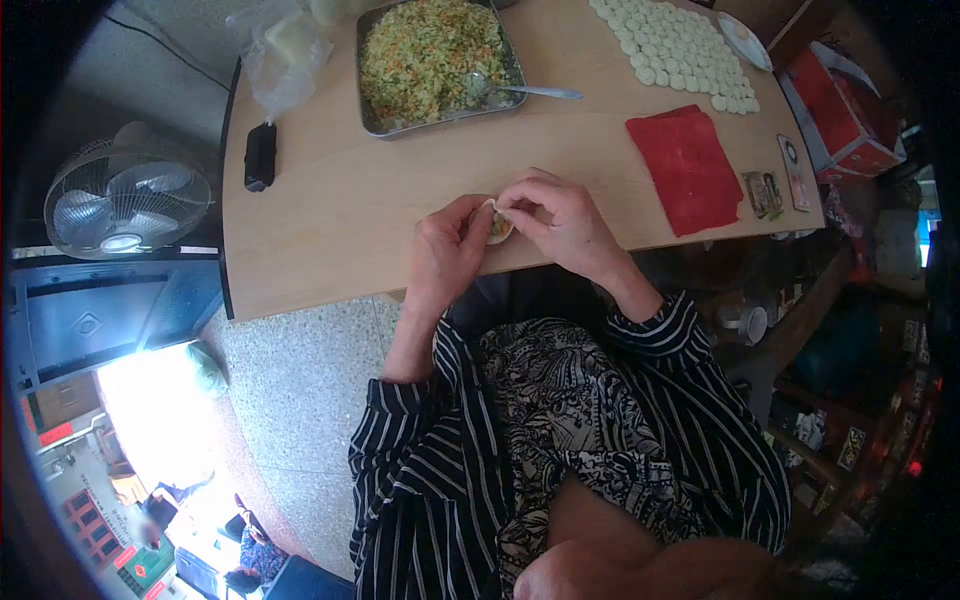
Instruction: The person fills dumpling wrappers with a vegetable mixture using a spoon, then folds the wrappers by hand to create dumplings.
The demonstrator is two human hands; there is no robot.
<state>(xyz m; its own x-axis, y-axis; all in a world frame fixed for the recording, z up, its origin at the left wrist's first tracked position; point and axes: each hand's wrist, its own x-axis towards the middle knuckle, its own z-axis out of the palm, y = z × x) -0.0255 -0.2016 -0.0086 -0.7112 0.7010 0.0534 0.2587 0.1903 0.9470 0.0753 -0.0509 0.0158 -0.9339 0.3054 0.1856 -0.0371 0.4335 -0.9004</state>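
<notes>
Both hands meet over the front edge of the table around a small dumpling (pixel 499 232) with filling showing in its wrapper. My left hand (pixel 450 245) holds it from the left, thumb and fingers closed on the wrapper. From the other side my right hand (pixel 562 218) pinches the wrapper's upper edge between thumb and forefinger. Beyond them lies a metal tray (pixel 375 128) of chopped vegetable filling (pixel 430 60), with a spoon (pixel 540 92) resting in it. Many flat, round pale dough pieces (pixel 680 55) lie in rows at the back right.
On the wooden table (pixel 320 220) are a red cloth (pixel 685 170), a black object (pixel 261 157), a plastic bag (pixel 280 60), a white plate (pixel 745 40) and small packets (pixel 764 194). A fan (pixel 130 195) stands left; a red box (pixel 845 110) is right. People are in the lower-left background.
</notes>
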